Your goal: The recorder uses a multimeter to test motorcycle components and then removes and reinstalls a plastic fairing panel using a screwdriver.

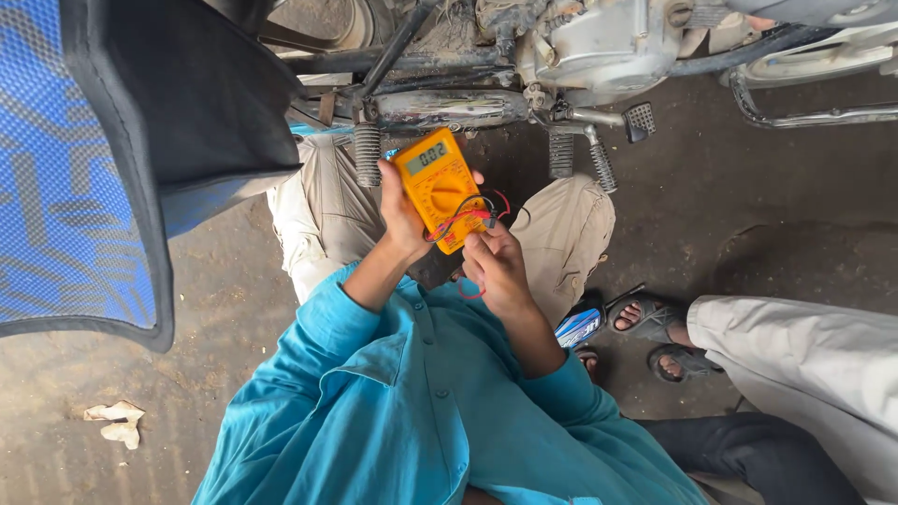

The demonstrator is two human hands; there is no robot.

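Multimeter (438, 187), orange-yellow with a small screen and a dial, held up over the lap, just below the motorcycle engine (599, 47).

Head view: left hand (402, 210) wraps the meter's left edge, fingers closed round the case. Right hand (496, 266) sits at the meter's lower right corner, fingertips pinched on the red and black leads (482, 215) where they enter the case. The leads loop loosely between the two hands.

Around: teal sleeves below, beige-trousered knees (561, 234) either side of the meter. Footpegs (571, 150) and a coil spring (367, 154) hang just above it. A blue-and-black seat (94, 168) fills the left. Another person's sandalled feet (655, 332) stand to the right, beside a small blue packet (578, 327). Crumpled paper (117, 423) lies on the dirt floor, lower left.
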